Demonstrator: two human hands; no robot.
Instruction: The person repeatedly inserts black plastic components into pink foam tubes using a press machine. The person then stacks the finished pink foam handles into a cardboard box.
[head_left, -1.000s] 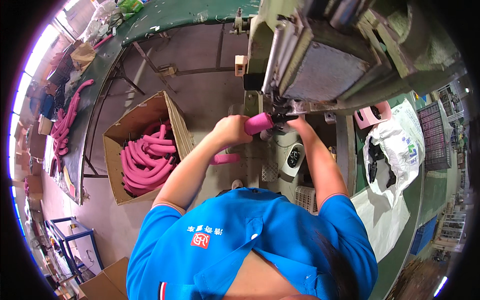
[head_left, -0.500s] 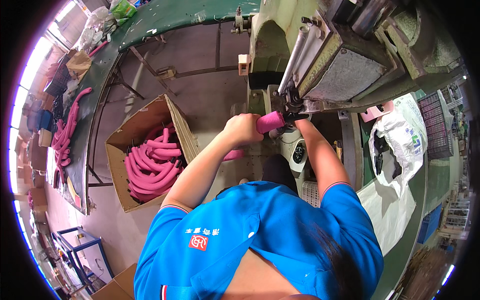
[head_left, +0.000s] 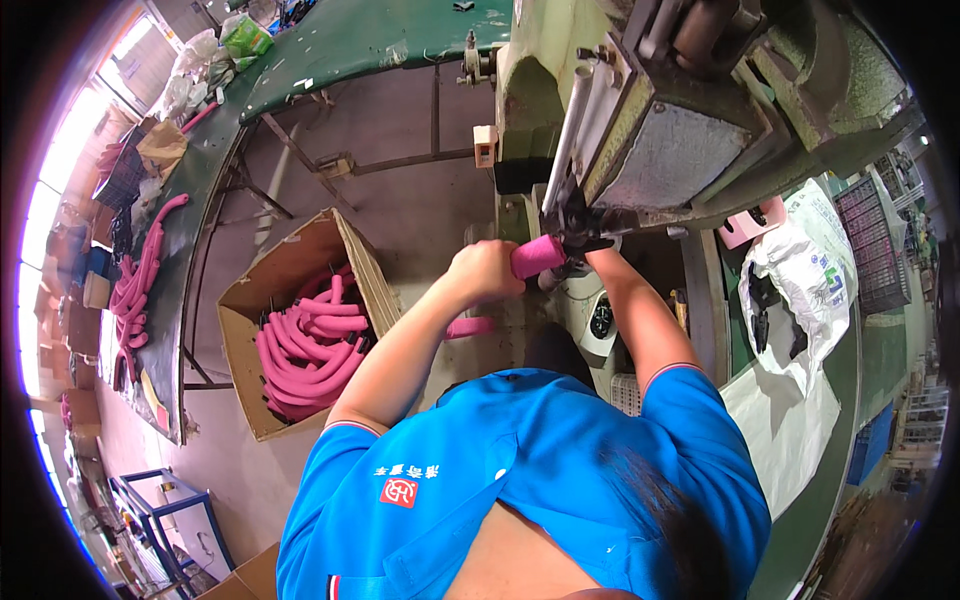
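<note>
My left hand [head_left: 487,272] is wrapped round a pink foam-covered tube [head_left: 538,257], its thick end pointing up and right at the dark tooling [head_left: 575,225] of a green machine. A further pink length [head_left: 470,327] shows below my left forearm, perhaps the same tube. My right forearm [head_left: 640,310] reaches up beneath the machine head. Only the wrist of my right hand [head_left: 601,259] shows beside the tooling; its fingers are hidden, so what it touches cannot be made out.
A cardboard box [head_left: 240,350] of pink tubes with black ends stands on the floor at left. More pink tubes [head_left: 135,290] lie on the left bench. The worn machine head [head_left: 670,150] overhangs my hands. To the right, a white sack [head_left: 825,300] holds black parts.
The whole view has shifted slightly, with the box and bench a little lower in it. My left hand keeps its grip on the tube, whose end stays at the tooling.
</note>
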